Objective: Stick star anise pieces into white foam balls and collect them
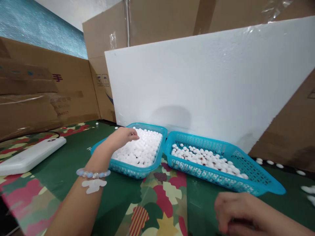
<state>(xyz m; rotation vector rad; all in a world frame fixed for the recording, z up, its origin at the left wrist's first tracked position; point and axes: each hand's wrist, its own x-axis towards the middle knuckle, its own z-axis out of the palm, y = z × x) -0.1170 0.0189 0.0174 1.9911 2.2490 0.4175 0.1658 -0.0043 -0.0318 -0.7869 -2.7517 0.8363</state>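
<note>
Head view: a broad white panel (pixel 197 78) stands along the far side of a table (pixel 167 196) with a green, patterned cover. Before it are two blue baskets, their adjacent corners close together; the right basket (pixel 209 175) has its long axis running from far left to near right, while the left basket (pixel 147 170) is partly hidden by the left forearm. The left hand (pixel 120 137), the nearer to the left basket, reaches over its left rim, wrist bent, fingers drawn together and pointing rightward; whether anything is clasped cannot be told. The right hand (pixel 233 209) is loosely curled near the right basket's near edge, outside it, its grip hidden. White balls (pixel 147 144) fill the left basket, lying beneath and rightward of the left fingertips; a sparser batch (pixel 204 155) lies in the right basket, bunched away from its near-right end.
</note>
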